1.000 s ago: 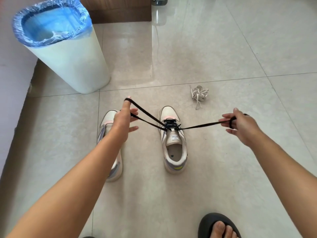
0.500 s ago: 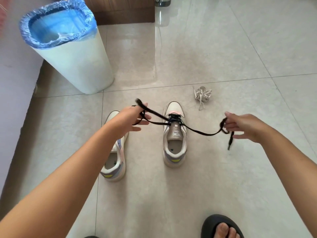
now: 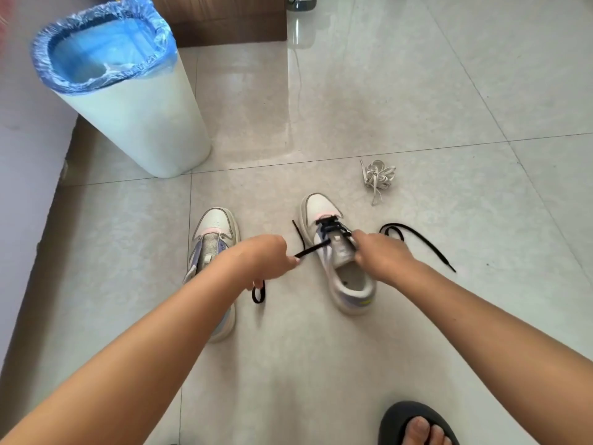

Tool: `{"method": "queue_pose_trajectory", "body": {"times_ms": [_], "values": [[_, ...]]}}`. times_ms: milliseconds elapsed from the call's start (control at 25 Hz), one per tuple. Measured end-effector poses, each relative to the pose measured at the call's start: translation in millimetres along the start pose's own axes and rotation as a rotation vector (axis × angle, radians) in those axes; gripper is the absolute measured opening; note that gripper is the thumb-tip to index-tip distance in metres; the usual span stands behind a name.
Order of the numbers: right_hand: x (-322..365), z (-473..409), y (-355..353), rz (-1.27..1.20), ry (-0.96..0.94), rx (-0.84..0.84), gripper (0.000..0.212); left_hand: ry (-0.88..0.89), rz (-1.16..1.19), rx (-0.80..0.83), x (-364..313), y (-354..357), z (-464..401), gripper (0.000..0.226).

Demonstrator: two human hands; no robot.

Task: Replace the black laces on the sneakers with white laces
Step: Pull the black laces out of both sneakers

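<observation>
At frame centre the left hand pinches the black lace; the right hand rests on the right sneaker; white laces lie bundled upper right.

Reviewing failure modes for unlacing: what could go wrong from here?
1. The black lace is threaded through only the front eyelets of the right sneaker; the left hand pulling sideways may drag or tip it.
2. The lace's loose end lies beside the right hand; it could snag.
3. The white laces lie bundled and may tangle.
</observation>
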State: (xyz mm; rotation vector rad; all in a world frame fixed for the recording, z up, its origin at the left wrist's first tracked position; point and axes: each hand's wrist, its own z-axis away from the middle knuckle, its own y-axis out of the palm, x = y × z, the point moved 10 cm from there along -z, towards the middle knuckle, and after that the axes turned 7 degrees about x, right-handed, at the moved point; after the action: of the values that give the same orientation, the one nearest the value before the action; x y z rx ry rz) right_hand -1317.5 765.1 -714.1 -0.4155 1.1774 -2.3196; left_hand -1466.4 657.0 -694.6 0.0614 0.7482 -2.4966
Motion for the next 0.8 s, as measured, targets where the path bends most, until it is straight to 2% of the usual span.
{"method": "queue_pose_trajectory", "body": {"times_ms": [40,120,160,240,320,360,440,520,600,640,720,800], "values": [[-9.6,0.8,-2.3,0.112,0.001,-0.019,0.026,0.013,0.056,0.042,-1.8,8.4,-2.1,0.045],[-24.2,6.9,-0.1,0.222,0.010,-0.065,0.033,0.097,0.030,-0.057,-14.8,8.7,-10.1,0.036],[-26.5,12.2,-2.9,0.200,0.017,-0.133,0.036,0.128,0.017,-0.169,-20.7,3.6,-14.2,0.029],[-20.0,30.3,-16.8,0.042,-0.051,-0.389,0.031,0.213,0.113,-0.340,-35.6,-3.6,-18.3,0.019],[-11.0,55.8,-21.2,-0.104,-0.166,-0.612,0.020,0.344,0.199,-0.377,-56.5,-1.5,-23.3,0.016],[-6.5,62.7,-14.7,-0.133,-0.201,-0.623,0.020,0.400,0.160,-0.382,-67.0,1.8,-26.3,0.020],[4.3,64.2,7.1,-0.121,-0.220,-0.539,0.027,0.521,0.003,-0.447,-86.6,7.5,-25.6,0.027],[11.7,60.0,15.0,-0.002,-0.231,-0.581,0.033,0.668,-0.117,-0.631,-99.6,6.3,-17.4,0.023],[21.0,55.0,14.2,0.142,-0.274,-0.648,0.031,0.707,-0.083,-0.705,-96.1,5.9,-20.9,0.024],[23.2,53.6,13.4,0.161,-0.303,-0.687,0.026,0.694,-0.025,-0.664,-94.3,5.8,-25.9,0.020],[19.8,50.1,9.1,0.061,-0.343,-0.738,0.014,0.629,0.076,-0.615,-88.4,1.0,-33.3,0.011],[13.8,44.7,5.9,-0.187,-0.340,-0.700,0.023,0.615,0.138,-0.595,-85.9,1.8,-37.3,0.012]]}}
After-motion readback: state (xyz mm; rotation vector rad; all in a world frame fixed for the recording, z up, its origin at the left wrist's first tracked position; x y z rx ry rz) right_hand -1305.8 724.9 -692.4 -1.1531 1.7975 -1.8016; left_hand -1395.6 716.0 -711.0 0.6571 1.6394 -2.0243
